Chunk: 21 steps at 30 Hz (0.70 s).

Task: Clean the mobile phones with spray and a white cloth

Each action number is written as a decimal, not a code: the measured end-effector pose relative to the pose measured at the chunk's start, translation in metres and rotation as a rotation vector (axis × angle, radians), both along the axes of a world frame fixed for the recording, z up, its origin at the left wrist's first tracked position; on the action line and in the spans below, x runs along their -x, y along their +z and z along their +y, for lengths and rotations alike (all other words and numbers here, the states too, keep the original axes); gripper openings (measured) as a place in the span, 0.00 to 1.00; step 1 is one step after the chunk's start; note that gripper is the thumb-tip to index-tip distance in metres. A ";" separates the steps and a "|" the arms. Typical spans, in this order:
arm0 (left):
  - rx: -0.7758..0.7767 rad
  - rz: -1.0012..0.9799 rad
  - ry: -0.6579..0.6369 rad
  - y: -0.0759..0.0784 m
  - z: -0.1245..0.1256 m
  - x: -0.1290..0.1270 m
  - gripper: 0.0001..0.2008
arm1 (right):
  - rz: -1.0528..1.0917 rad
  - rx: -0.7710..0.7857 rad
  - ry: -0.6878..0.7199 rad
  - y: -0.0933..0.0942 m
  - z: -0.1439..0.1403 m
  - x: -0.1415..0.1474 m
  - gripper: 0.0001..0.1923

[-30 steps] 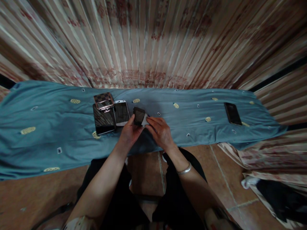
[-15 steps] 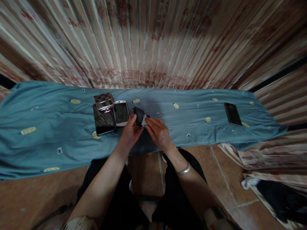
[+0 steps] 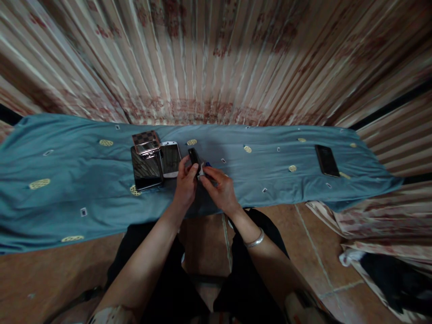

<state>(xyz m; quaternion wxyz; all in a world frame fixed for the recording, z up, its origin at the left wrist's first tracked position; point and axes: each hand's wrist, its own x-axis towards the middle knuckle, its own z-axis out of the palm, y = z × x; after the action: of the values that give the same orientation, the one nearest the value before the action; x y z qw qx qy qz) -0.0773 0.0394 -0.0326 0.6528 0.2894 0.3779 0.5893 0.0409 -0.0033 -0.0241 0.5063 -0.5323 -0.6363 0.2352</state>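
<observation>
Left hand (image 3: 185,182): wrapped around a small dark phone (image 3: 193,157), thumb on one long edge and fingers on the other, holding it up on edge just above the worktop (image 3: 67,189).
Right hand (image 3: 218,188): pinching a small white cloth (image 3: 201,169) between thumb and fingertips, pressed against the lower end of the small dark phone; a bit of blue shows just beyond the cloth, too small to identify.
Small dark phone: in the air between both hands, close to the middle of the worktop, tilted so that only its narrow side faces the camera.
Doing it well: as I judge it, the wiping goes best with the left grip firm on the edges and off the glass, and the cloth kept flat under the fingertips, moving in short strokes so the phone does not twist out.
Worktop: covered in a blue cloth with small yellow patches, running the full width of the view.
Nearby on the left: a white phone (image 3: 170,158) lies flat just beside the left hand; next to it a large dark phone (image 3: 146,168), with a checked case (image 3: 146,140) partly resting on its far end.
Far right: a black phone (image 3: 326,160) lies alone, well apart from the hands.
In the way: the white phone is close enough for the left hand to knock.
Behind: a striped curtain (image 3: 216,58) hangs along the far edge.
</observation>
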 end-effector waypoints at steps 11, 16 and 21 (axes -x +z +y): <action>-0.287 0.412 0.015 -0.018 0.002 0.002 0.24 | 0.251 0.202 -0.061 0.005 0.005 0.006 0.13; -0.376 0.561 -0.025 -0.019 -0.001 0.003 0.24 | 0.297 0.213 -0.090 0.006 0.010 0.001 0.14; -0.408 0.629 -0.020 -0.024 -0.003 -0.001 0.25 | 0.302 0.222 -0.112 0.005 0.015 -0.005 0.16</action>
<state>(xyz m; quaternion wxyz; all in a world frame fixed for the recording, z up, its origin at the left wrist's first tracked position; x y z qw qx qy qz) -0.0764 0.0364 -0.0564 0.4394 0.5841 0.4317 0.5286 0.0463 0.0121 -0.0192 0.5466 -0.5782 -0.4925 0.3526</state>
